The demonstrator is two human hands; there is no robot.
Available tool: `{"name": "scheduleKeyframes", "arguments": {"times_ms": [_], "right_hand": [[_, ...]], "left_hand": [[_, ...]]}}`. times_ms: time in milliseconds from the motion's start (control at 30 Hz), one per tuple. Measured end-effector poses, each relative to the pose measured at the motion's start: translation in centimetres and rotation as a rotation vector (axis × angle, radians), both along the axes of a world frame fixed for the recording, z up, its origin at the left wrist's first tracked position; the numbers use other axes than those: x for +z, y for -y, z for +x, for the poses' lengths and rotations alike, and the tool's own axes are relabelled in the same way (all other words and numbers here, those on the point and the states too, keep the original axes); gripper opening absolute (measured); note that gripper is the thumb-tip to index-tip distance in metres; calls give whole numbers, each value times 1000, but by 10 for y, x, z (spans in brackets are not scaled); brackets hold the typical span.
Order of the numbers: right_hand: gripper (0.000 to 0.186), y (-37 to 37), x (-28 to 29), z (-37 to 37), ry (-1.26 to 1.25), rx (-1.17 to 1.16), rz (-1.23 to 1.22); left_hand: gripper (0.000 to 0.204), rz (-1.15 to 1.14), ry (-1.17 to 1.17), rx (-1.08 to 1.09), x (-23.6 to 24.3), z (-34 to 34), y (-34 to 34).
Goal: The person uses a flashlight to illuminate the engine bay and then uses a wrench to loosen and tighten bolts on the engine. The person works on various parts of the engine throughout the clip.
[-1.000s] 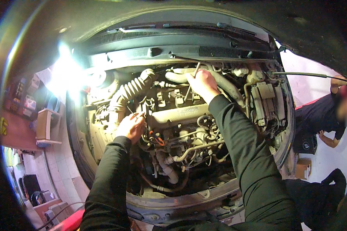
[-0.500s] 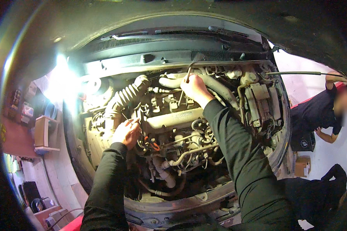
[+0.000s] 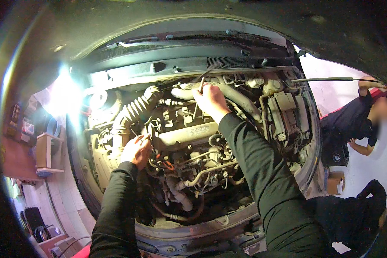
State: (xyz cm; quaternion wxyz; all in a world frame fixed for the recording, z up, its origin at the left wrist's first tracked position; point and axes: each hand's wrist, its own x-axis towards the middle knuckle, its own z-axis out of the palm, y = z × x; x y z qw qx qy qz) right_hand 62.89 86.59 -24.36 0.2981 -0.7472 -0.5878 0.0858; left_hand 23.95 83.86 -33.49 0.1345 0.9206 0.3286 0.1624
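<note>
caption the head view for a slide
Right hand grips a rod over an engine, left hand near the ribbed hose.

The engine bay (image 3: 185,237) was packed and pretty grubby. A pale engine cover (image 3: 187,136) sat near the middle, a ribbed hose (image 3: 137,109) curved along its left, and a boxy unit (image 3: 281,111) sat over on the right. Pale pipes (image 3: 219,166) ran across lower down. Off to the right, the light floor (image 3: 357,175) had a cardboard box (image 3: 334,184) on it.

White light (image 3: 64,98) is glaring over on the left, bleaching the engine bay (image 3: 193,231) there; the hood (image 3: 180,8) is lying in shadow, the tool's top (image 3: 213,67) is blurring, outer edges are bowing.
</note>
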Motion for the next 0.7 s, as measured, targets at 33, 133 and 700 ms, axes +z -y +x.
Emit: {"name": "scheduleKeyframes", "arguments": {"times_ms": [33, 133, 700], "right_hand": [[43, 0, 0, 1, 38, -9, 2], [40, -2, -4, 0, 57, -19, 21], [36, 0, 18, -29, -178, 89, 252]], "left_hand": [[28, -110, 44, 32, -4, 1, -2], [28, -197, 97, 44, -11, 1, -7], [35, -19, -2, 4, 1, -4, -2]]}}
